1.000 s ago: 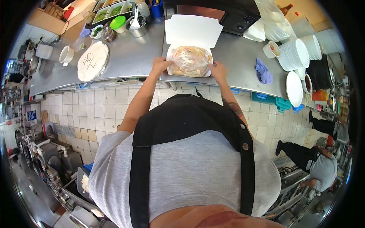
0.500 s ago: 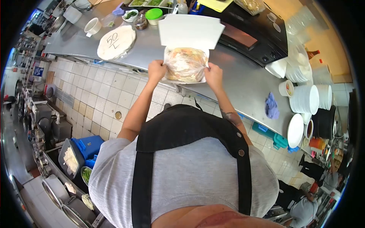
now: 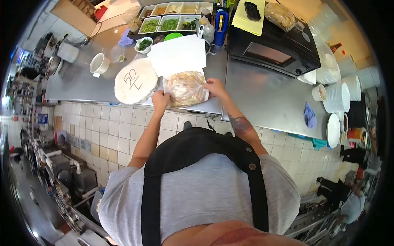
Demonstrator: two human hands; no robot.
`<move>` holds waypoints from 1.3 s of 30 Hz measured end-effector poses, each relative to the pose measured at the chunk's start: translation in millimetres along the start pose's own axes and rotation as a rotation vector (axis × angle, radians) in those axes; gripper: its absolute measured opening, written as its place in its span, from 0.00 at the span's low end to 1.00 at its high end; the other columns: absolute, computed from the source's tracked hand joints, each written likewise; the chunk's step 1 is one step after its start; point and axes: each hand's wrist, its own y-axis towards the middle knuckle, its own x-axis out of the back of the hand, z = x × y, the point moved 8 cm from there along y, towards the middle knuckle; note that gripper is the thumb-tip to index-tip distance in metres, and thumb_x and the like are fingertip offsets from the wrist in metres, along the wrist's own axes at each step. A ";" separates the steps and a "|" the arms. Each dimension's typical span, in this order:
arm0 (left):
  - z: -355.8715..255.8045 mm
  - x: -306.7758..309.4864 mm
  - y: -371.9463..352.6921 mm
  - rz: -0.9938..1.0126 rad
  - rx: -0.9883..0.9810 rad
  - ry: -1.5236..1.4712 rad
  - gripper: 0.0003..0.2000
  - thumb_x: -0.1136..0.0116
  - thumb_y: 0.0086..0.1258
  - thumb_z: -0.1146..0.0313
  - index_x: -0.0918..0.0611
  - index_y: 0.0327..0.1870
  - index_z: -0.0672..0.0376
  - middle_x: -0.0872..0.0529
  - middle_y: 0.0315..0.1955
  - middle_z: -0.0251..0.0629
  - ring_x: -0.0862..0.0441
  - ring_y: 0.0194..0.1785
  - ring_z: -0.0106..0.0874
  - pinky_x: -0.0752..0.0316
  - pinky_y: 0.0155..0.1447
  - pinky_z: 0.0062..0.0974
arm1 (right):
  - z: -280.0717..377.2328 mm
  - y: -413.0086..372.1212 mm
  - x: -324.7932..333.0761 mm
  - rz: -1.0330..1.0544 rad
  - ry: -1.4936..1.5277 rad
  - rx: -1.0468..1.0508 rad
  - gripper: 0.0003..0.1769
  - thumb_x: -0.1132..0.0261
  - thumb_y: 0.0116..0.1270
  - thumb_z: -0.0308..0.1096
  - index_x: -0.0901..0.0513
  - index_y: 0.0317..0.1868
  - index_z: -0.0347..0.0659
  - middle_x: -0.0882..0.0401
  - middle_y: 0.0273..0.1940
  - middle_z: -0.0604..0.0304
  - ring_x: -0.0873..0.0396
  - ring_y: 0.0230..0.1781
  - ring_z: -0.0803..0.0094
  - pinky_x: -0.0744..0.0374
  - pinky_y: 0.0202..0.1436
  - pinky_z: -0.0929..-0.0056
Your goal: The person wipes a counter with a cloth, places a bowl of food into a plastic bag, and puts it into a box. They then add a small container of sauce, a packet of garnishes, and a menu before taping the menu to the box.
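Note:
An open white box [image 3: 178, 53] lies at the front edge of the steel counter, its lid folded back. In its lower part sits a clear plastic bag of mixed food [image 3: 186, 89]. My left hand [image 3: 161, 100] is closed at the bag's left side and my right hand [image 3: 215, 87] pinches its right side near the upper corner. Just left of the box is a round white wrapped bundle [image 3: 136, 80] marked "50 L".
Behind are trays of greens [image 3: 169, 23], a green lid [image 3: 173, 36] and a small bowl [image 3: 143, 45]. A black microwave [image 3: 273, 51], a blue cloth [image 3: 310, 115] and stacked white plates [image 3: 338, 98] stand to the right. Another person [image 3: 353, 207] is at lower right.
The open box and the bag have shifted left along the counter, close against the round bundle, with both my hands still at the bag's sides. The view has also moved.

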 end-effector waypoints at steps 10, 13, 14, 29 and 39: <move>22.1 -25.2 1.9 0.514 0.394 -0.600 0.22 0.46 0.57 0.60 0.29 0.51 0.63 0.21 0.39 0.46 0.19 0.36 0.37 0.22 0.36 0.36 | 32.2 27.6 55.8 0.251 0.160 -0.067 0.31 0.38 0.65 0.29 0.36 0.68 0.44 0.24 0.52 0.54 0.23 0.52 0.67 0.20 0.52 0.69; 21.3 -21.5 -9.9 0.538 0.456 -0.669 0.28 0.49 0.60 0.58 0.36 0.60 0.61 0.23 0.43 0.44 0.21 0.41 0.35 0.21 0.39 0.35 | 66.1 66.3 56.2 0.026 0.286 0.170 0.31 0.38 0.63 0.22 0.35 0.67 0.41 0.22 0.50 0.55 0.22 0.48 0.69 0.19 0.46 0.71; 26.0 -22.6 -9.0 0.513 0.435 -0.689 0.28 0.49 0.60 0.58 0.36 0.61 0.61 0.23 0.43 0.44 0.21 0.40 0.35 0.21 0.39 0.35 | 73.0 74.7 47.9 0.071 0.327 0.178 0.32 0.38 0.62 0.21 0.34 0.67 0.41 0.22 0.50 0.55 0.22 0.48 0.69 0.19 0.45 0.72; 58.1 -5.2 -22.5 0.382 0.543 -0.730 0.26 0.50 0.63 0.52 0.34 0.60 0.55 0.24 0.44 0.37 0.22 0.41 0.30 0.32 0.48 0.39 | 89.2 135.6 21.0 0.187 0.238 0.185 0.20 0.36 0.63 0.26 0.25 0.56 0.37 0.19 0.49 0.58 0.20 0.44 0.73 0.21 0.46 0.74; 62.3 2.8 -32.1 0.259 0.565 -0.740 0.25 0.51 0.66 0.52 0.34 0.61 0.55 0.24 0.46 0.38 0.22 0.45 0.31 0.32 0.49 0.40 | 123.6 184.3 40.5 -0.394 -0.352 0.556 0.32 0.27 0.49 0.37 0.29 0.55 0.44 0.22 0.48 0.42 0.23 0.52 0.49 0.24 0.52 0.58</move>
